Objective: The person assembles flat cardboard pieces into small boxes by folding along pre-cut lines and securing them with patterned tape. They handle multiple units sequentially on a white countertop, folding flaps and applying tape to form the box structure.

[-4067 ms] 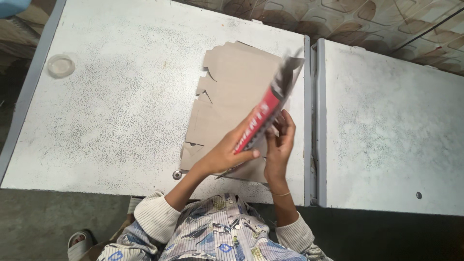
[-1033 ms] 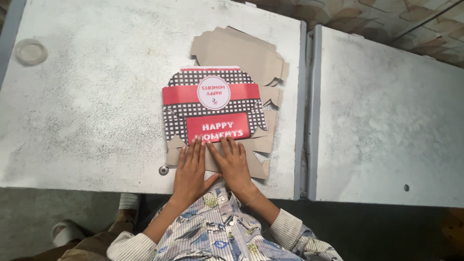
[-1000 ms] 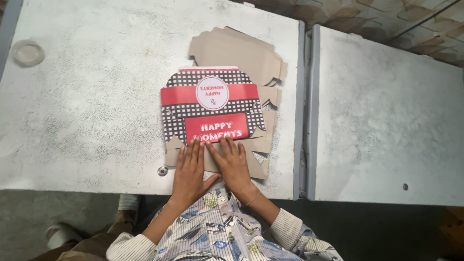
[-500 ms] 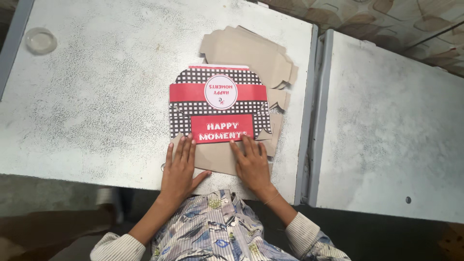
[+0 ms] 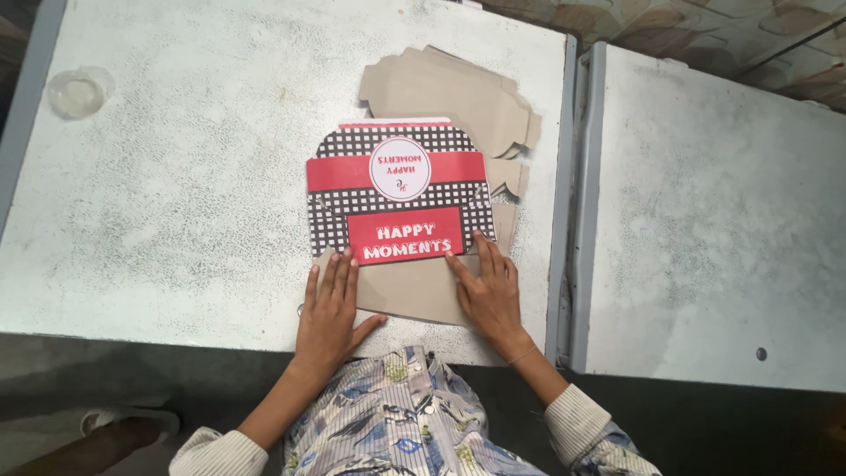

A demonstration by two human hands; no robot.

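Note:
A flat printed carton blank, black-and-white checked with red bands and a white round badge, lies face up on a stack of plain brown carton blanks on the grey table. My left hand rests flat at the blank's lower left corner, fingers spread on the brown flap. My right hand lies flat at the lower right corner, fingertips touching the printed edge. Neither hand holds anything.
A second grey table stands to the right across a narrow gap. A small clear round lid or dish sits at the far left. A foot in a white sandal shows on the floor below.
The printed blank, held upright in both hands four seconds ago, now lies flat on the stack. Over the last second my hands slid apart from its middle toward the two lower corners.

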